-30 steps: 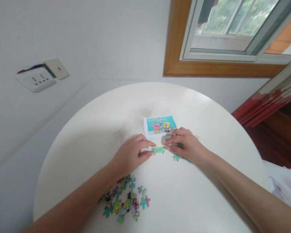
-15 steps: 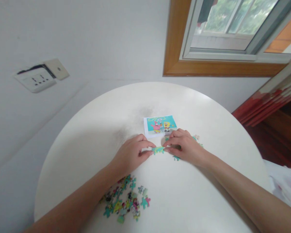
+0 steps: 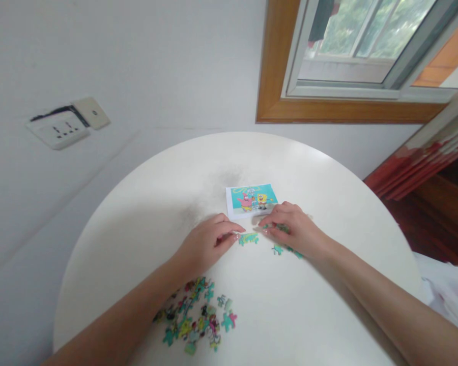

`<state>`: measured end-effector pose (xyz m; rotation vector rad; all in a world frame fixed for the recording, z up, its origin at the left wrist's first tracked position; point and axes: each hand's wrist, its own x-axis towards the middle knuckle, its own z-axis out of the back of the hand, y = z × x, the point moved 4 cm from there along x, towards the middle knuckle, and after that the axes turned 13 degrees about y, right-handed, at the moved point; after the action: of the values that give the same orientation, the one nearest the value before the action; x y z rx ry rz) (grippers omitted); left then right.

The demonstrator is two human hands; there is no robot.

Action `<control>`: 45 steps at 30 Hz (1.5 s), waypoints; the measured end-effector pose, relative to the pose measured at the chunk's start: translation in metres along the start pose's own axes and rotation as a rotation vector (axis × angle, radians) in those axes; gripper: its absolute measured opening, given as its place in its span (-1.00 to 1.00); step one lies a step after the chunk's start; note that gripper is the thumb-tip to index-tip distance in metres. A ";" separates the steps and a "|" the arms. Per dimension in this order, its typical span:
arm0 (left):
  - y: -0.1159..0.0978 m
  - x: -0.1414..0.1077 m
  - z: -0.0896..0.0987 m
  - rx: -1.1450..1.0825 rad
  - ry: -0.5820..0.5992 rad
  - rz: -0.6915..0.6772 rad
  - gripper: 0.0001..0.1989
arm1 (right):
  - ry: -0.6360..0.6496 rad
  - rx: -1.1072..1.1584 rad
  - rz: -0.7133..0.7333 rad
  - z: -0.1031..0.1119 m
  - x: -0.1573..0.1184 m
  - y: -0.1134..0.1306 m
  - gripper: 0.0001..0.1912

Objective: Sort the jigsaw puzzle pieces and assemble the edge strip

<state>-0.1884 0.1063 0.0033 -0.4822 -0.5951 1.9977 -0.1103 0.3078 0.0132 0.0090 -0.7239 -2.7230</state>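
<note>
A short strip of joined jigsaw pieces (image 3: 249, 238), green with yellow markings, lies on the white table. My left hand (image 3: 208, 239) has its thumb and index finger closed around the strip's left end. Just right of the strip is my right hand (image 3: 293, 229), away from it, thumb and index finger apart with nothing seen between them. Some loose jigsaw pieces (image 3: 277, 249) lie under and beside the right hand, which partly hides them. Behind both hands rests a printed picture card (image 3: 252, 199) with cartoon figures on a turquoise ground.
A heap of loose jigsaw pieces (image 3: 198, 320) lies near the front, partly behind my left forearm. The round white table (image 3: 309, 305) meets a wall with a socket (image 3: 63, 128) and a wood-framed window (image 3: 269, 109). A red and white curtain (image 3: 400, 175) hangs at right.
My right hand has let go of the strip's right end and shifted slightly right, its fingers parting. My left hand stays at the left end. The view has tilted a little.
</note>
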 end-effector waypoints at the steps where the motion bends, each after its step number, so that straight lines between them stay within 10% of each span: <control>1: 0.001 0.000 0.001 -0.010 0.002 -0.004 -0.74 | -0.024 0.016 0.002 0.005 -0.002 -0.003 -0.80; 12: 0.007 0.000 0.008 -0.025 -0.009 -0.041 -0.70 | -0.146 0.020 -0.111 0.044 -0.019 -0.038 -0.79; 45: -0.004 -0.002 0.000 0.051 0.054 -0.141 -0.68 | 0.084 0.103 -0.025 0.037 -0.021 -0.041 -0.74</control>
<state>-0.1846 0.1064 0.0054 -0.4491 -0.5294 1.8557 -0.1060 0.3661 0.0236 0.1560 -0.8444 -2.6873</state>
